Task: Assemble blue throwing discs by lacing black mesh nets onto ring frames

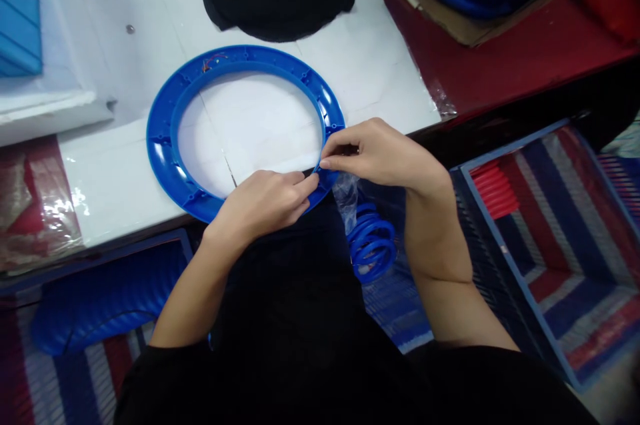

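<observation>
the left hand (270, 202) curls its fingers at the near rim of the ring (161, 145); the right hand (377, 153) has thumb and finger almost together there, holding what i cannot tell. the ring overhangs the table (385, 58); pressing could tip it.

At the fingers (341, 162), a ring (161, 146) extends leftward across the counter (380, 58); cloth (280, 4) lies beyond them; 2 crates (520, 278) stand below them, left and right.

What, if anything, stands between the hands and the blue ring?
Nothing visible: the left hand and right hand are right at the near right side of the blue ring. Whether they pinch something small is unclear.
</observation>
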`<state>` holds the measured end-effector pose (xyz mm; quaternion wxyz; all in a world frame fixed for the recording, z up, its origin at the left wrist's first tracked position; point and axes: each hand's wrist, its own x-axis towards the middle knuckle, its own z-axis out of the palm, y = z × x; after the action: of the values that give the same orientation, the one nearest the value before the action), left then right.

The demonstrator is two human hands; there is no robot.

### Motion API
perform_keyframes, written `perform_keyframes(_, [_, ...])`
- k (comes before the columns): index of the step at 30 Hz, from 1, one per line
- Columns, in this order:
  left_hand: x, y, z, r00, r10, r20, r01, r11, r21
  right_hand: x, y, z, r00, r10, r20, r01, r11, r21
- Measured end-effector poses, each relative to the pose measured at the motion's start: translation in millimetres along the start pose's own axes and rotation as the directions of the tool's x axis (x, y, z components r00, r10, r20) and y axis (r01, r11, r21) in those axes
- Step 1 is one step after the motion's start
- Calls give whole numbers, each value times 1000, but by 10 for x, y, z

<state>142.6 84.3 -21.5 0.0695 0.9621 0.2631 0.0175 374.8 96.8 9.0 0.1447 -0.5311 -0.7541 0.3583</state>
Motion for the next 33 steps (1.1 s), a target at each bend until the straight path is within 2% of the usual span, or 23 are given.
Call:
perform_keyframes(3, [-4, -1, 0, 1000, 0, 4, -1, 1000, 3, -22, 17, 50, 999, -25, -39, 24, 999, -24])
perform_keyframes(8, [-13, -9, -13, 1000, 7, 22, -7, 1000, -8, -99, 33, 164, 989, -129, -67, 115, 976, -183])
perform_keyframes(13, [-20, -21, -11, 1000, 10, 10, -10, 1000, -10, -101, -22, 152, 995, -30, -96, 11, 981, -193])
perform_keyframes(15, [-20, -25, -8, 1000, 17, 5, -17, 1000, 3, -46, 9, 100, 998, -41, -56, 33, 991, -131])
perform_keyframes(19, [-14, -31, -16, 1000, 27, 6, -27, 999, 17, 37, 95, 7, 985, -155, 80, 159, 986, -46])
perform_keyframes(21, [-10, -29, -23, 1000, 25, 14, -25, 1000, 10, 6, 76, 8, 977, -191, 92, 202, 971, -124])
perform_keyframes(24, [-9, -27, -21, 999, 28, 28, -28, 1000, -11, -107, -36, 70, 975, -204, 89, 222, 919, -327])
perform_keyframes(26, [-13, -30, -9, 999, 34, 31, -33, 999, -22, -173, -111, 126, 981, -175, 78, 192, 879, -437])
perform_keyframes(28, [-19, -35, 1, 999, 36, 30, -35, 999, -29, -199, -154, 177, 991, -129, 27, 126, 869, -478])
perform_keyframes(33, [-21, -42, -2, 999, 21, 27, -20, 999, -39, -144, -162, 270, 992, 60, -110, -93, 942, -321])
